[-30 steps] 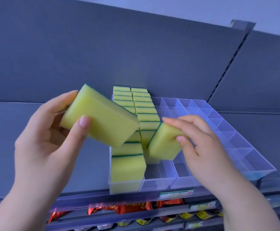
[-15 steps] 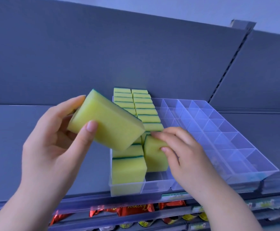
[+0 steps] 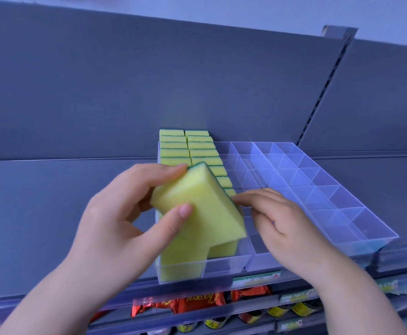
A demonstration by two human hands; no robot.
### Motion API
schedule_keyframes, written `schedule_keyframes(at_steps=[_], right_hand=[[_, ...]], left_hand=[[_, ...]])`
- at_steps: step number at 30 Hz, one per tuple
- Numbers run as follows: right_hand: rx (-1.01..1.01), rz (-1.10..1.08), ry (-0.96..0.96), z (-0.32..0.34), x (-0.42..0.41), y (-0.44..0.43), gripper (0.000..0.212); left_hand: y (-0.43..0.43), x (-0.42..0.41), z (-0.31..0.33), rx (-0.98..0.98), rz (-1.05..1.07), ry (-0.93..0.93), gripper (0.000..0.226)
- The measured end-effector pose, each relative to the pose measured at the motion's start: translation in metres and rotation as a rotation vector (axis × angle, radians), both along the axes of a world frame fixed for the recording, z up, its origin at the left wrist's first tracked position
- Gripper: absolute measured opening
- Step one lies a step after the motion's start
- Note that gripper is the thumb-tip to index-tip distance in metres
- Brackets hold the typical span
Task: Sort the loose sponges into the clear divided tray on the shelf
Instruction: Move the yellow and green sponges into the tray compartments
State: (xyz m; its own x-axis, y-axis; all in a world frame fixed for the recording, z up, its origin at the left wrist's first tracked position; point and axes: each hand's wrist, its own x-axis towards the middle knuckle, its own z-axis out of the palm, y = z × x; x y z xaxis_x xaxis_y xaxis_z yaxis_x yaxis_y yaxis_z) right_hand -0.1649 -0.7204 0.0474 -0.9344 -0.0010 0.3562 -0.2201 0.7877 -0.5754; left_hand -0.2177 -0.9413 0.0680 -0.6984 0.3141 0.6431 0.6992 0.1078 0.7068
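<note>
Left hand (image 3: 115,228) grips a yellow sponge (image 3: 205,209), tilted, long axis sloping down toward the tray front. Right hand (image 3: 282,218) rests in the clear divided tray (image 3: 357,228), fingers extended, fingertips hidden, nothing visibly grasped. The second column's empty front compartment (image 3: 224,264) lies just below the sponge.

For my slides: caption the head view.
Left hand holds a yellow sponge over the clear tray; right hand reaches in beside it.
</note>
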Motion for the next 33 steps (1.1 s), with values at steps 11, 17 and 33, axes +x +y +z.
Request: schedule_keyframes(at_steps=[11,17,33], right_hand=[[-0.077,-0.004,-0.168,0.008,0.002,0.008,0.064],[-0.046,-0.027,-0.193,0.007,0.002,0.011,0.068],[0.01,-0.034,-0.146,0.009,0.012,0.004,0.068]], left_hand=[[0.03,0.007,0.004,0.034,-0.098,0.046,0.027],[0.034,0.002,-0.007,-0.203,-0.082,0.187,0.031],[0.033,-0.003,-0.024,-0.647,0.04,0.503,0.03]])
